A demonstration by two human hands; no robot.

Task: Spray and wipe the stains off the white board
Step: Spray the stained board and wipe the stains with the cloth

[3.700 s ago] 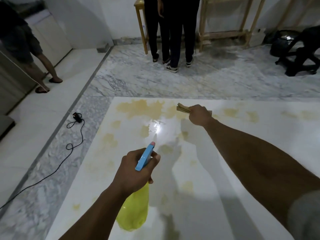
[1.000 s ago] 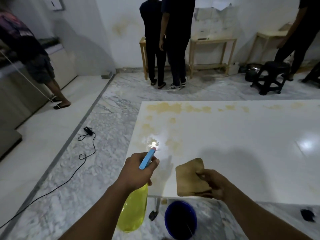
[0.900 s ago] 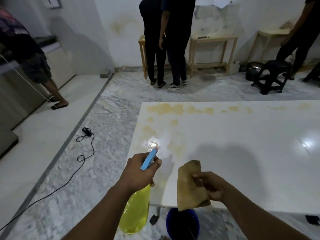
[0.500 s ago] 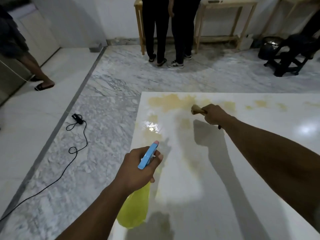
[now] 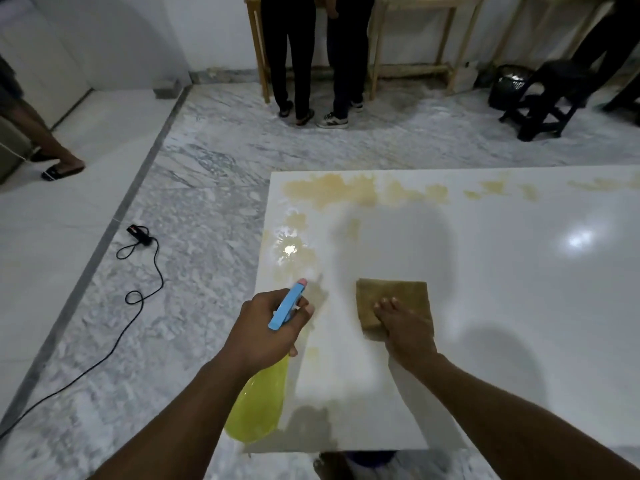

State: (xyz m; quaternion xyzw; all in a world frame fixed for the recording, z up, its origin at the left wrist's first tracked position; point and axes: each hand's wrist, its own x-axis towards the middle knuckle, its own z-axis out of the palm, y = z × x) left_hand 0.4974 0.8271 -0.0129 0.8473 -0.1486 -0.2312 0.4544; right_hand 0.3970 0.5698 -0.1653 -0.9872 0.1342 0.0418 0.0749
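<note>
The white board (image 5: 502,289) lies flat in front of me, with yellow-brown stains (image 5: 332,190) along its far edge and down its left side near a wet glossy patch. My left hand (image 5: 266,330) grips a spray bottle (image 5: 258,407) with a yellow body and a blue trigger head, held over the board's left edge and pointing forward. My right hand (image 5: 407,330) presses flat on a tan cloth (image 5: 393,299) that rests on the board's near left part. The fingers lie spread on the cloth.
A black cable with a plug (image 5: 138,237) trails over the marble floor at left. Two people (image 5: 311,57) stand by wooden tables at the back; another person's leg (image 5: 52,157) is at far left. A black stool (image 5: 543,98) stands back right. A blue bucket (image 5: 372,457) peeks from under the board.
My right hand has drawn the cloth back from the far stains to the near left part of the board, where it now lies flat. The left hand and bottle have stayed about where they were.
</note>
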